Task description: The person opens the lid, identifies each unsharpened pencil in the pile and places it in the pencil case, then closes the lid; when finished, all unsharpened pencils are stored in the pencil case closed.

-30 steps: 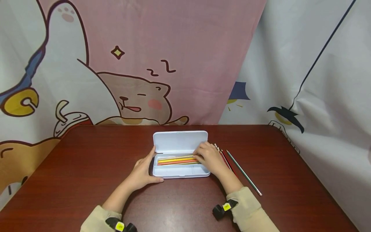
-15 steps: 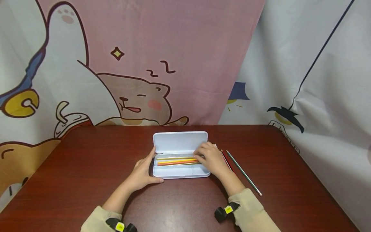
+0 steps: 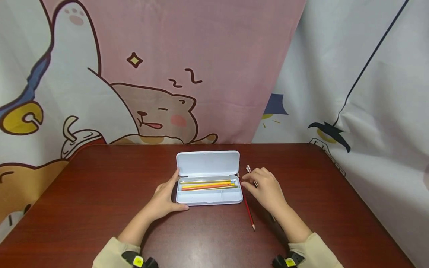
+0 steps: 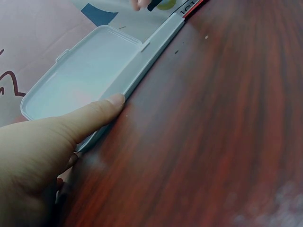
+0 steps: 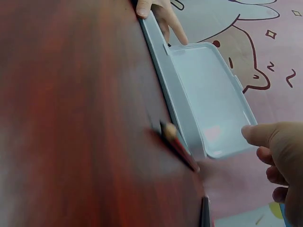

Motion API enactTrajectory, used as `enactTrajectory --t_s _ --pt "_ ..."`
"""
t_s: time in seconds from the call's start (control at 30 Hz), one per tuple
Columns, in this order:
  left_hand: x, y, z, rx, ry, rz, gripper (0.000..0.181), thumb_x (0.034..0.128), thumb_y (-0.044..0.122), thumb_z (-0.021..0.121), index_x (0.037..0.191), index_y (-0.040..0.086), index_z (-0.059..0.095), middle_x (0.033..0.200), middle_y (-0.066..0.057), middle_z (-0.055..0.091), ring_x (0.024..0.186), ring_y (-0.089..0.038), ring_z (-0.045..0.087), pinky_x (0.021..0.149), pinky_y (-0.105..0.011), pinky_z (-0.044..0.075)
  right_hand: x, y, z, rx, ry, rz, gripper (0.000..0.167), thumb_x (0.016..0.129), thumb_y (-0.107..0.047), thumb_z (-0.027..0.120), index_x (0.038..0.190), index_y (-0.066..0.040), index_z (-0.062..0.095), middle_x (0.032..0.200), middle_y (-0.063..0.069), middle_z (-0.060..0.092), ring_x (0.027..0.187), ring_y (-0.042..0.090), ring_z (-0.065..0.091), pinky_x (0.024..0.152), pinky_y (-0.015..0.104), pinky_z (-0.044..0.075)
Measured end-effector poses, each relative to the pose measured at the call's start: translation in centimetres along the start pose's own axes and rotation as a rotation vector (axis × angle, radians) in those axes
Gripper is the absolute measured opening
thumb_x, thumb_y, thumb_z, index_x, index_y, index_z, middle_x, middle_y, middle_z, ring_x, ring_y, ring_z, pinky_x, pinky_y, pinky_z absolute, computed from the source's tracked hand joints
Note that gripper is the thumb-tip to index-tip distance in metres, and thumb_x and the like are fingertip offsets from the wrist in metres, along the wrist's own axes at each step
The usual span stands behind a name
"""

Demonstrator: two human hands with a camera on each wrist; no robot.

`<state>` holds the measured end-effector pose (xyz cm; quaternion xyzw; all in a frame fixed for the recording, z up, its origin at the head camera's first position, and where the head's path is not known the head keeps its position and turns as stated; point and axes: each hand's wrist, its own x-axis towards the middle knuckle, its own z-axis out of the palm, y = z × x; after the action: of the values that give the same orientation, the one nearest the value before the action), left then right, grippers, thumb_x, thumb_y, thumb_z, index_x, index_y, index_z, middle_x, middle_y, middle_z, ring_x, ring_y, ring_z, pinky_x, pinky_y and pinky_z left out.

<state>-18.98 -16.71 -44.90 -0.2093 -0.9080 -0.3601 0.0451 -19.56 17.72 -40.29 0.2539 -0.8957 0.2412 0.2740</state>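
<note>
Several sticks (image 3: 206, 186), probably pencils, lie in the open white case (image 3: 197, 198).

A left hand (image 3: 163, 199) and a right hand (image 3: 268, 188), both out in front.
The left thumb (image 4: 94, 114) sticks out straight, far from the pointing finger (image 3: 174, 178), which stretches forward. The right hand bends down, with a gap between its thumb (image 5: 265, 135) and pointing finger. Both arms (image 3: 134, 229) lean in.

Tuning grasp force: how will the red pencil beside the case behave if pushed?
The red pencil looks thin and straight, so probably stiff and light. Lying on the glossy table, it may roll or slide.
</note>
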Motion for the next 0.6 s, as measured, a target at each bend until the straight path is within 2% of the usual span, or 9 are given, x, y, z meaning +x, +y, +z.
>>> enactTrajectory --t_s 0.2,0.43,0.6 --pt "0.0 0.0 -0.1 0.004 -0.001 -0.004 0.126 0.0618 0.034 0.090 0.153 0.004 0.010 0.141 -0.014 0.047 0.131 -0.035 0.038 0.104 -0.055 0.021 -1.8 0.8 -1.8 -0.035 -0.026 0.066 0.017 0.071 -0.013 0.084 0.085 -0.014 0.074 0.071 -0.017 0.051 0.070 0.006 0.043 0.057 0.028 0.037" --pt "-0.1 0.1 -0.1 -0.005 -0.002 -0.005 0.126 0.0619 0.032 0.091 0.153 0.003 0.009 0.141 -0.014 0.047 0.132 -0.035 0.038 0.104 -0.054 0.020 -3.8 1.4 -3.1 -0.070 -0.054 0.140 0.017 0.070 -0.012 0.085 0.082 -0.015 0.073 0.070 -0.019 0.048 0.067 0.007 0.044 0.055 0.026 0.037" --pt "0.0 0.0 0.0 -0.005 -0.002 -0.006 0.126 0.0619 0.033 0.091 0.154 0.004 0.009 0.141 -0.014 0.047 0.131 -0.034 0.039 0.104 -0.054 0.020 -5.1 1.8 -3.7 -0.079 -0.117 0.217 0.016 0.071 -0.009 0.083 0.081 -0.015 0.072 0.069 -0.018 0.047 0.067 0.008 0.043 0.054 0.027 0.036"
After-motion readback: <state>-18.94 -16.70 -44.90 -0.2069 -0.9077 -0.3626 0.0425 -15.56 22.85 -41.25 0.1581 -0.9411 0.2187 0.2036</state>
